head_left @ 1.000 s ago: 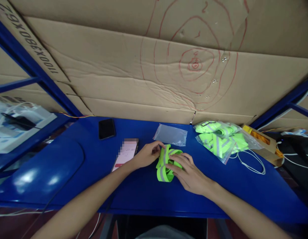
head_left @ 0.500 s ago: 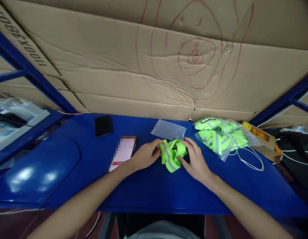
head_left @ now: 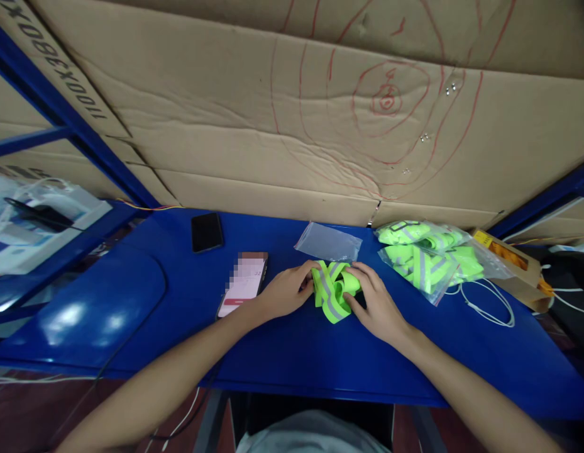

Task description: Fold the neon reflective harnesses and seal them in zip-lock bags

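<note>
A crumpled neon-green reflective strap (head_left: 331, 296) with a grey stripe lies in loose loops on the blue table (head_left: 292, 352). At its left edge, my left hand (head_left: 292, 290) pinches the fabric between thumb and fingers. My right hand (head_left: 374, 305) curls round the right side, fingers at the back and thumb at the front, holding the bundle. Just behind the strap lies a flat clear zip bag (head_left: 328, 241). The fabric hides some of my fingertips.
Clear bags of green reflective straps (head_left: 424, 258) lie to the right, beside a cardboard box (head_left: 513, 261) and a coiled white cable (head_left: 492, 305). A lit phone (head_left: 244, 283) and a dark phone (head_left: 207, 232) lie left. A cardboard panel (head_left: 216, 126) stands behind.
The whole view has shifted, so the table and hands appear slightly further right. Both hands stay on the strap, and its loops look nearly the same.
</note>
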Demonstrator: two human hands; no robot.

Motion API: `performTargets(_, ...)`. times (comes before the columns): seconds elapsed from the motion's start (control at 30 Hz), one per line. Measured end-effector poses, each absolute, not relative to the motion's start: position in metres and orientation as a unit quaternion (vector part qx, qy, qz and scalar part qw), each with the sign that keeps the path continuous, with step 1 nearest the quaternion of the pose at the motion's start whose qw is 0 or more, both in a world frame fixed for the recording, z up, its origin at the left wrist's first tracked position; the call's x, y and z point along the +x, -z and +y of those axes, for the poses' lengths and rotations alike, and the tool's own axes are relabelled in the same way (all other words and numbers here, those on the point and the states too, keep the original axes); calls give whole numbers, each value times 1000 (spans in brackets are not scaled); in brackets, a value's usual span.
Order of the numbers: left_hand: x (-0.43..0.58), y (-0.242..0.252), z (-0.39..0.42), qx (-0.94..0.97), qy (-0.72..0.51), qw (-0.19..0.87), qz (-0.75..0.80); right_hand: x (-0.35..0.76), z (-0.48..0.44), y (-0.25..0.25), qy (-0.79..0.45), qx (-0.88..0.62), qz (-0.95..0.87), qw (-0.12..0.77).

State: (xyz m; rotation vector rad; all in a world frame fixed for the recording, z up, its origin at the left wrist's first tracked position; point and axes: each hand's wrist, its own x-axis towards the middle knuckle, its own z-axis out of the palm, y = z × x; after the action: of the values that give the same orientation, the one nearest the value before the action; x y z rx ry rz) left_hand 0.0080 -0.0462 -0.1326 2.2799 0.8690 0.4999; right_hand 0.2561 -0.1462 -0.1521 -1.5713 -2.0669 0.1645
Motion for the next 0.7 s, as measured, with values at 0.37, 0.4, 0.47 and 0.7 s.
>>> performTargets(0.37,9,134,-48,871,-187,317,327,255,-147,151,-65,-589,-760,269)
performTargets(0.4,9,135,-48,871,-186,316,327,254,-148,151,-65,-597,-754,268)
performTargets(0.47,9,135,-49,872,-184,314,327,253,-148,150,-68,-610,-743,266)
performTargets(0.7,9,137,-50,879,-177,294,331,255,-147,150,-82,-622,-735,258)
